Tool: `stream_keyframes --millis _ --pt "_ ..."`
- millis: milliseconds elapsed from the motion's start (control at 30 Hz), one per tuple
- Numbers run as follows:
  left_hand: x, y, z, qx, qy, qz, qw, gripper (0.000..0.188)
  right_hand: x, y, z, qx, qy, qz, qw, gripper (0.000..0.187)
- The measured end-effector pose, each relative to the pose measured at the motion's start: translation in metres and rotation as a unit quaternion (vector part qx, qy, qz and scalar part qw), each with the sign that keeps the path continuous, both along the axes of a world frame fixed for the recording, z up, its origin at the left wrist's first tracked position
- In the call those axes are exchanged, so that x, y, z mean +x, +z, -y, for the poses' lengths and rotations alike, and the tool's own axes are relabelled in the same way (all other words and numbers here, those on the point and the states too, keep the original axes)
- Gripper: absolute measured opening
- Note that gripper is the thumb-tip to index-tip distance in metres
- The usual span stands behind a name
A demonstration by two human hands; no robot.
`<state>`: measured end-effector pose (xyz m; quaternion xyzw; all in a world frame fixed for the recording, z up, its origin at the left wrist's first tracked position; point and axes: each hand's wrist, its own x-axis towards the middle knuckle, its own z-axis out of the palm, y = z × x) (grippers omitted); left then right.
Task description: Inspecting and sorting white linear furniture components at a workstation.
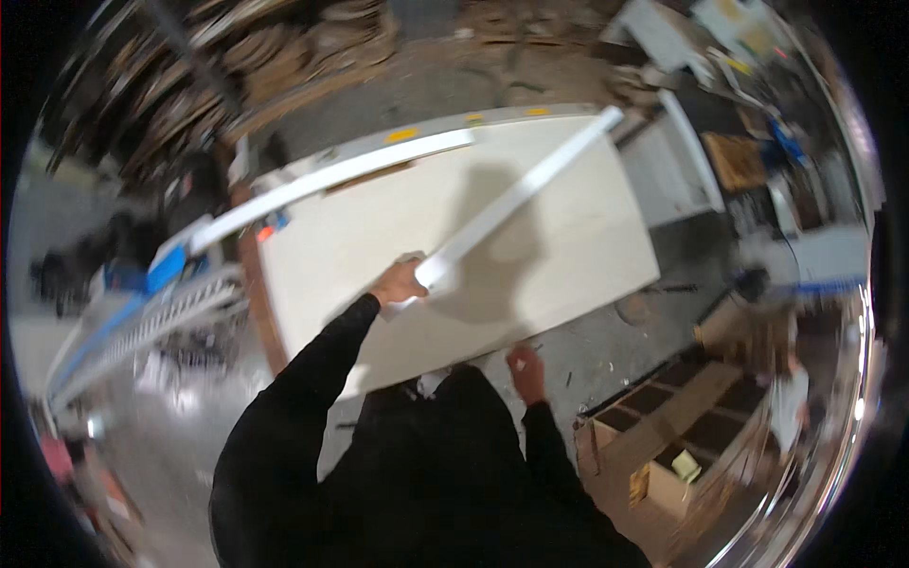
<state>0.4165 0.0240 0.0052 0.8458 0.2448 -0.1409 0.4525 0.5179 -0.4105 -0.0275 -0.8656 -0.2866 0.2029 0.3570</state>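
Note:
My left hand (400, 281) is closed around the near end of a long white strip (525, 189). The strip slants away to the far right, over a large pale board (587, 232) on the worktable, and a short piece of white shows below my fingers. My right hand (526, 372) hangs by the board's near edge, beside my body, apart from the strip. Its fingers are curled and slightly blurred; whatever is inside them, if anything, is hidden.
Another long white strip (331, 183) lies along the table's far left edge. At the left stands a white and blue slotted frame (161, 317). A brown divided box (653, 417) is at the lower right, with a person (788, 402) near it. Stacked material (284, 57) fills the far left.

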Motion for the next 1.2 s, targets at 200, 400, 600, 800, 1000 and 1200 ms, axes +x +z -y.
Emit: stream_keyframes --millis 200,400,600,800,1000,1200 --pt "-0.237 0.015 0.045 0.129 0.038 -0.032 0.99 0.052 0.066 0.087 -0.203 0.04 0.267 0.172 0.947 0.065" --pt "-0.354 0.059 0.04 0.24 0.201 -0.124 0.942 0.033 0.096 0.06 -0.292 -0.108 0.456 0.314 0.826 0.061" --pt "-0.402 0.05 0.018 0.256 0.272 -0.145 0.916 0.028 0.067 0.023 -0.286 -0.123 0.51 0.227 0.821 0.031" --pt "-0.376 0.039 -0.055 0.171 0.165 -0.043 0.97 0.065 0.032 0.015 -0.237 -0.144 0.43 0.271 0.849 0.034" --pt "-0.3 0.041 -0.222 0.421 0.23 0.117 0.87 0.069 0.027 -0.001 -0.231 -0.129 0.386 0.28 0.87 0.042" --pt "-0.251 0.004 -0.347 0.439 0.136 -0.183 0.869 0.09 0.018 -0.009 -0.23 -0.134 0.312 0.257 0.905 0.046"
